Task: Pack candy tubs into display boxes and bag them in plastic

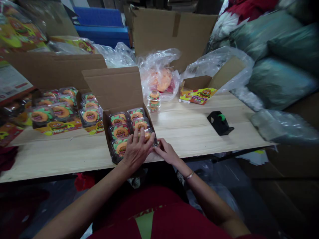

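Observation:
In front of me stands a cardboard display box (119,88) with its lid raised. Two columns of clear plastic packs (120,132) with burger-shaped contents fill it. My left hand (138,146) lies over the packs at the box's front right, fingers spread, partly covering the pack (147,135) there. At the front right corner of the box, my right hand (167,151) has its thumb and fingers drawn together at the edge; what they pinch, if anything, is hidden. A small upright clear pack (154,100) with burger pieces stands just behind the box.
Filled display boxes (62,126) stand at left. Behind are a plastic bag (161,79) with orange pieces and an open printed box (196,94). A black tape dispenser (220,123) sits at right. A large carton (174,36) and stacked sacks (281,79) line the back and right.

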{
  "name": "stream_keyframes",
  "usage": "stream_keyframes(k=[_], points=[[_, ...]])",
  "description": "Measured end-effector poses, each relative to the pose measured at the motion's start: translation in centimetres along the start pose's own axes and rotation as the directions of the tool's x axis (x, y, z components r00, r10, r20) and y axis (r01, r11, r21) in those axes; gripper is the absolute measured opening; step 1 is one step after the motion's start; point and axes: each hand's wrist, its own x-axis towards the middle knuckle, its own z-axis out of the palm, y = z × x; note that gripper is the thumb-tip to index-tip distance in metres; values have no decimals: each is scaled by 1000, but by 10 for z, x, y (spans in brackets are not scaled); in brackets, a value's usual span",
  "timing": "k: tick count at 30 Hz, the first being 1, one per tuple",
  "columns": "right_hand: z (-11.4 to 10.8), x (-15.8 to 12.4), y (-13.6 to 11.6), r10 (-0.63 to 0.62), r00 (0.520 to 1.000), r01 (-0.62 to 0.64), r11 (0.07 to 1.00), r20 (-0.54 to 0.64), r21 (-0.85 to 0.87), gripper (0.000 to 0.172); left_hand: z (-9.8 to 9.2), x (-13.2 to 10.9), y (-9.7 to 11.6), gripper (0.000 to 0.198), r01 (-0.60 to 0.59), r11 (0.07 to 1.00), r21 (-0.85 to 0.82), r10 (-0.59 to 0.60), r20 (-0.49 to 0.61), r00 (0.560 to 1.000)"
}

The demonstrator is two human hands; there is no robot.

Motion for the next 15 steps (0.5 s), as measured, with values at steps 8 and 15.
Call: stream_keyframes(k=[8, 15], points=[[30, 10, 5, 31, 966, -6, 995, -257, 97, 49, 1, -3, 0, 37, 25, 998, -62, -26, -13, 1000], [22, 13, 7, 31, 983, -11, 994, -181, 109, 45, 2, -1, 13, 29, 75, 997, 20, -74, -62, 995]])
